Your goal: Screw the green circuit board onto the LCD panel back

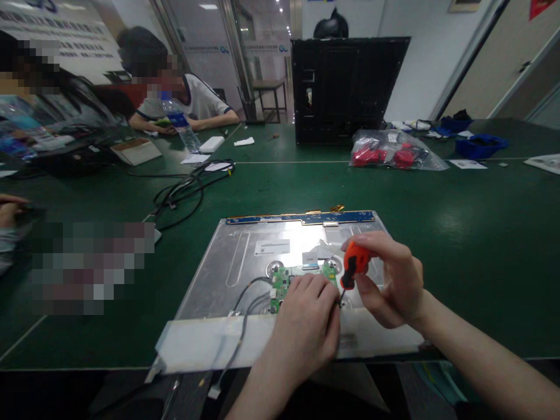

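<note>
A flat metal display panel point(227, 256) lies face down on the green table, with a blue circuit strip point(350, 217) along its far edge. On its near half sits a green circuit board point(283, 279). My right hand point(391, 277) grips a red and black screwdriver point(355, 259), tilted, its shaft pointing down at the board's right edge. My left hand point(308, 315) rests over the board with fingers bent together; whatever its fingertips hold, if anything, is hidden. Grey cables point(245, 326) run from the board's left side over the white strip point(210, 344) at the panel's near edge.
Black cables point(192, 186) are coiled on the table point(262, 186) beyond the panel. Farther back stand a black monitor point(345, 87), a bag of red items point(394, 154), blue trays point(479, 144) and a bottle point(181, 125). People sit at the left side.
</note>
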Motion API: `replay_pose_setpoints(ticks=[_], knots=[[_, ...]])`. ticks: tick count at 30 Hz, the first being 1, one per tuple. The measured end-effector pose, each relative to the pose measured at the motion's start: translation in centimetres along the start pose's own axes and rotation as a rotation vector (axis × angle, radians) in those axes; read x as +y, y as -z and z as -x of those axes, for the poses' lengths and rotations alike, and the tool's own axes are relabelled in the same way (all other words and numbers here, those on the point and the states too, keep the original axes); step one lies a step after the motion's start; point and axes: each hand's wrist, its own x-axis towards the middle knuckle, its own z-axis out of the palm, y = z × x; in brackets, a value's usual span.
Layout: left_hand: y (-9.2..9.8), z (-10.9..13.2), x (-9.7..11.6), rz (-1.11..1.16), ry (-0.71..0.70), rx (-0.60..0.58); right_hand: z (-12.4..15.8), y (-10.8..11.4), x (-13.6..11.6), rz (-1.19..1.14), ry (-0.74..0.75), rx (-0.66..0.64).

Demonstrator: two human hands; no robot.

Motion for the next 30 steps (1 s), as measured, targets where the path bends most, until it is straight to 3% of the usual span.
replay_pose_setpoints(ticks=[6,11,30], knots=[[0.0,0.09,-0.1,-0.004,-0.014,0.053,0.02,-0.16,0.2,0.054,0.017,0.061],[-0.06,0.02,-0.15,0.003,-0.006,0.027,-0.08,-0.03,-0.22,0.141,-0.019,0.042],[-0.16,0.07,-0.15,-0.009,0.004,0.01,-0.07,-0.04,-0.22,0.009,-0.058,0.03]])
